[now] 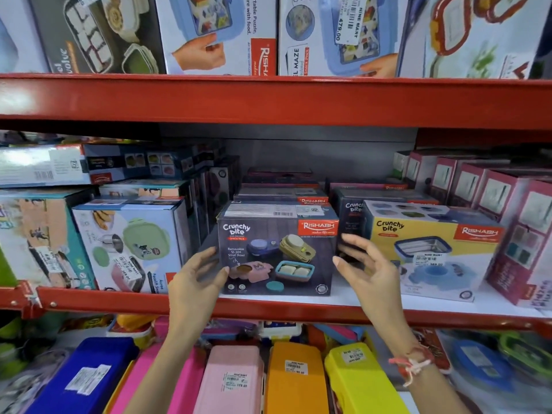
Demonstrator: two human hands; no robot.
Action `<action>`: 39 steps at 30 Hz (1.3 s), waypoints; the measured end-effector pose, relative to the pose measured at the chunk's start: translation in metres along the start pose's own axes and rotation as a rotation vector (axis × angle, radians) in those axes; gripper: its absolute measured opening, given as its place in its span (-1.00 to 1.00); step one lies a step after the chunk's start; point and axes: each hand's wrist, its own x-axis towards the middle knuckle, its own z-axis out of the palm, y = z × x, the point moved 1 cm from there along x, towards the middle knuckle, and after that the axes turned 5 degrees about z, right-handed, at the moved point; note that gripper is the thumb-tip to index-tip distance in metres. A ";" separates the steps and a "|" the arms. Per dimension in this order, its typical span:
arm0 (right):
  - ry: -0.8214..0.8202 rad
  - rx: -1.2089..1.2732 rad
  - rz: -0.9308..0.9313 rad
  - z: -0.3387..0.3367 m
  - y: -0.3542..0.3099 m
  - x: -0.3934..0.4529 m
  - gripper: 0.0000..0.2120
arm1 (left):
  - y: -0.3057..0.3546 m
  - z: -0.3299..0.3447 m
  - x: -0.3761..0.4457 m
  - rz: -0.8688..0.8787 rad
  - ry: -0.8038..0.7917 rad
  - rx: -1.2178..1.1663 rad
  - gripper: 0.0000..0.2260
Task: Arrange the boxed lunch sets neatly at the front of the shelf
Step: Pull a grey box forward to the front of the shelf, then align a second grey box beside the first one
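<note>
A dark grey "Crunchy bite" lunch set box [277, 252] stands upright at the front of the middle shelf [268, 310]. My left hand [198, 279] is at its lower left corner, thumb touching the front face, fingers spread. My right hand [366, 267] hovers just off its right side, fingers apart, holding nothing. A yellow "Crunchy bite" box [430, 249] stands to the right, slightly angled. More dark boxes of the same brand [283, 195] are stacked behind.
Light blue lunch box cartons [128, 246] stand left of the grey box. Maroon boxes [513, 222] line the right side. The red upper shelf [268, 100] carries large boxes. Below, coloured plastic cases [295, 377] fill the lower shelf.
</note>
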 end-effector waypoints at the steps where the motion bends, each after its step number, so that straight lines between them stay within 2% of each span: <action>1: -0.001 -0.003 -0.008 -0.005 -0.001 0.001 -0.66 | 0.003 0.002 -0.004 0.019 0.045 0.017 -0.61; 5: -0.036 0.020 -0.020 -0.029 -0.007 0.001 -0.76 | 0.027 0.018 -0.019 0.164 0.271 0.069 -0.68; 8: -0.045 0.016 -0.016 -0.056 -0.008 0.002 -0.81 | 0.055 0.043 -0.031 0.268 0.312 0.049 -0.78; 12: -0.016 0.019 -0.024 -0.087 -0.009 0.003 -0.85 | 0.081 0.083 -0.046 0.270 0.145 -0.066 -0.82; 19: 0.067 -0.042 0.055 -0.155 0.006 0.002 -0.89 | 0.101 0.163 -0.077 0.082 -0.180 -0.156 -0.80; 21: 0.158 -0.063 0.078 -0.170 0.013 0.001 -0.89 | 0.103 0.180 -0.083 0.038 -0.225 -0.142 -0.78; 25: 0.441 -0.041 0.098 -0.192 0.021 0.002 -0.84 | 0.110 0.200 -0.085 -0.092 -0.242 -0.094 -0.73; 28: 0.440 -0.029 0.139 -0.197 0.023 0.013 -0.87 | 0.119 0.207 -0.079 -0.214 -0.229 -0.081 -0.63; 30: 0.379 -0.033 0.220 -0.197 0.020 0.022 -0.90 | 0.122 0.209 -0.070 -0.327 -0.228 -0.134 -0.41; 32: 0.304 -0.078 0.358 -0.198 0.022 0.032 -0.61 | 0.118 0.210 -0.060 -0.414 -0.220 -0.182 -0.09; 33: 0.289 -0.084 0.437 -0.199 0.023 0.037 -0.50 | 0.112 0.212 -0.055 -0.448 -0.215 -0.205 0.00; 34: 0.263 -0.070 0.514 -0.200 0.021 0.042 -0.45 | 0.114 0.213 -0.052 -0.470 -0.223 -0.213 -0.01; 36: 0.182 0.017 0.650 -0.203 0.015 0.047 -0.49 | 0.133 0.213 -0.052 -0.466 -0.246 -0.238 -0.29; 38: 0.114 0.099 0.687 -0.203 0.006 0.050 -0.53 | 0.141 0.213 -0.052 -0.432 -0.273 -0.274 -0.50; 39: 0.093 0.147 0.675 -0.204 0.003 0.052 -0.57 | 0.140 0.210 -0.052 -0.420 -0.263 -0.298 -0.51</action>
